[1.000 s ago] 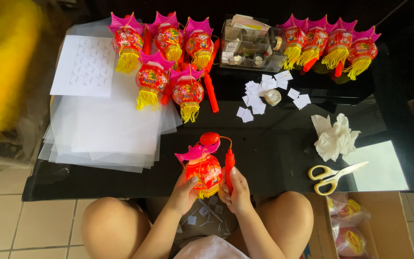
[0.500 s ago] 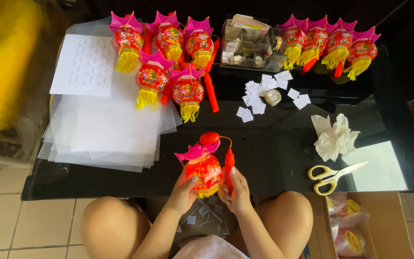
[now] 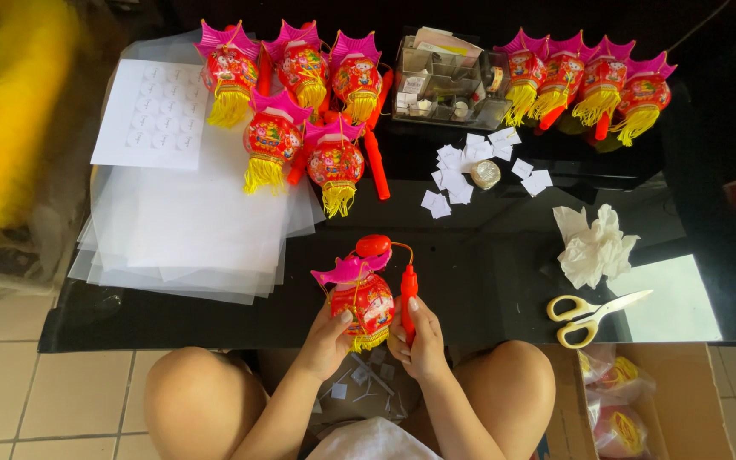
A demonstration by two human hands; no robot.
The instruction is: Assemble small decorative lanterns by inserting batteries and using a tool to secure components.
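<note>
A small red lantern point(image 3: 366, 298) with a pink roof and a yellow tassel sits at the near edge of the black glass table point(image 3: 487, 281). My left hand point(image 3: 327, 343) cups its body from below and the left. My right hand point(image 3: 420, 341) grips the red stick handle point(image 3: 408, 294) beside it; a thin orange cord loops from the handle to the lantern's red top point(image 3: 374, 245). Both hands rest just over my knees.
Several finished lanterns point(image 3: 300, 102) lie at the far left on clear plastic sheets point(image 3: 189, 221), more lanterns point(image 3: 589, 85) at the far right. A clear organiser box point(image 3: 449, 81), white paper squares point(image 3: 457, 175), a tape roll point(image 3: 485, 174), crumpled tissue point(image 3: 594, 247), yellow scissors point(image 3: 594, 311) and a cardboard box point(image 3: 641, 400) surround me.
</note>
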